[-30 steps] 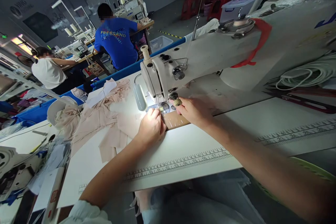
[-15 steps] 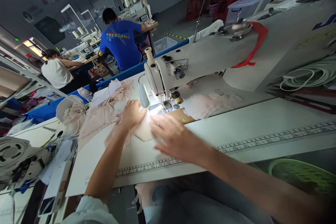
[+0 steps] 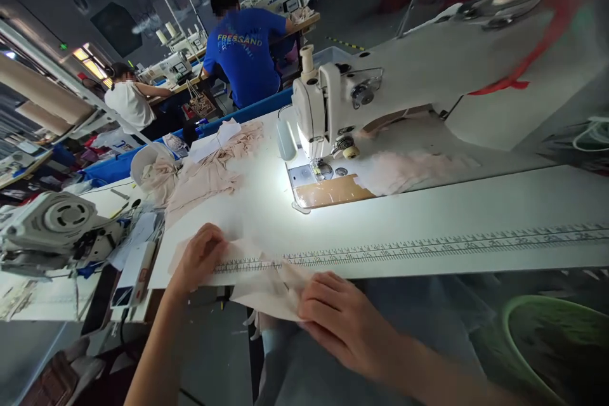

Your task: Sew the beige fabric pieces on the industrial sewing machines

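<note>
While the left hand (image 3: 202,257) sits at about nine o'clock of the pale cloth piece (image 3: 266,288), the right hand (image 3: 340,317) takes its four o'clock corner. The cloth piece is stretched between the two, lying partly over the front edge of the white table (image 3: 428,206) and hanging past it toward the lap. The right fingers are curled together, pinching the cloth's edge. The left fingers are bent and close together on its other end; I cannot tell whether they pinch it or only press on it.

Taking the cloth piece as the dial's centre, the sewing machine (image 3: 404,70) has its lit needle area at one o'clock, well apart from both hands. A crumpled pink cloth pile (image 3: 204,184) lies at eleven. The printed ruler scale (image 3: 428,244) runs from beside the cloth piece toward three o'clock, and past the table edge that way is a green basket (image 3: 509,330). Further off, a co-worker in a blue shirt (image 3: 242,57) sits at twelve, another in a white top (image 3: 130,104) at eleven.
</note>
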### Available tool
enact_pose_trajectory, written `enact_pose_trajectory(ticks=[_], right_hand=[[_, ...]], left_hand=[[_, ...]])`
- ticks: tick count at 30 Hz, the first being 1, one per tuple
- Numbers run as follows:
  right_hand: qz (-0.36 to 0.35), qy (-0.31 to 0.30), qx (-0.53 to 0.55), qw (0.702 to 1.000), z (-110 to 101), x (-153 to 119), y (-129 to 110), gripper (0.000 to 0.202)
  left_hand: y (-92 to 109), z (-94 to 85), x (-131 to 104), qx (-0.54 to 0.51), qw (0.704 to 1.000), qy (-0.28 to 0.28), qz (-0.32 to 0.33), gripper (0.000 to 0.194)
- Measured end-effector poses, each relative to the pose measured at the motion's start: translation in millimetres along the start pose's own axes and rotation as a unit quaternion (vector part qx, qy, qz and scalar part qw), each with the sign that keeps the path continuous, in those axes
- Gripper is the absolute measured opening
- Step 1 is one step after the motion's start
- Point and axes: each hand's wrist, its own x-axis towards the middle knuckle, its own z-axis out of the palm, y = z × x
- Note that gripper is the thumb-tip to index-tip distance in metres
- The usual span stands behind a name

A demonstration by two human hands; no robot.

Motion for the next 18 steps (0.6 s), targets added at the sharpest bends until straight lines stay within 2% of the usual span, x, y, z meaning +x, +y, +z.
enact_pose_trajectory(ticks=[2, 5, 6, 8, 10, 13, 14, 16, 18], right_hand=[[0.06, -0.062, 0.162, 0.983, 4.5, -5.7, -12.1, 0.022], [0.187, -0.163, 0.308, 0.918, 15.4, -17.7, -18.9, 0.024], [0.235, -0.172, 0.332, 0.897, 19.8, -23.4, -16.7, 0.027], [0.325, -0.146, 0.363, 0.861, 28.7, -37.7, -4.9, 0.037], [0.398, -0.074, 0.367, 0.837, 36.7, -55.6, 15.7, 0.046], [0.479, 0.066, 0.292, 0.825, 44.2, -84.1, 55.6, 0.048], [0.494, 0.094, 0.253, 0.827, 45.6, -92.6, 69.1, 0.047], [0.508, 0.107, 0.154, 0.841, 48.2, -106.7, 93.5, 0.045], [0.514, 0.09, 0.09, 0.848, 52.5, -116.9, 111.8, 0.041]], left_hand=[[-11.9, -7.6, -42.3, -0.077, 0.997, 0.009, -0.031, 0.03], [-32.7, -8.4, -98.3, -0.175, 0.976, -0.041, -0.124, 0.037], [-40.0, -4.6, -111.4, -0.197, 0.966, -0.064, -0.156, 0.041], [-54.0, 9.7, -125.4, -0.216, 0.951, -0.098, -0.201, 0.049], [-66.1, 31.5, -123.1, -0.215, 0.946, -0.111, -0.215, 0.054], [-80.6, 70.0, -100.4, -0.217, 0.946, -0.137, -0.199, 0.049], [-84.9, 82.4, -91.3, -0.214, 0.947, -0.151, -0.188, 0.046], [-93.4, 104.5, -75.2, -0.196, 0.952, -0.169, -0.165, 0.043], [-101.9, 121.6, -64.8, -0.174, 0.957, -0.179, -0.146, 0.044]])
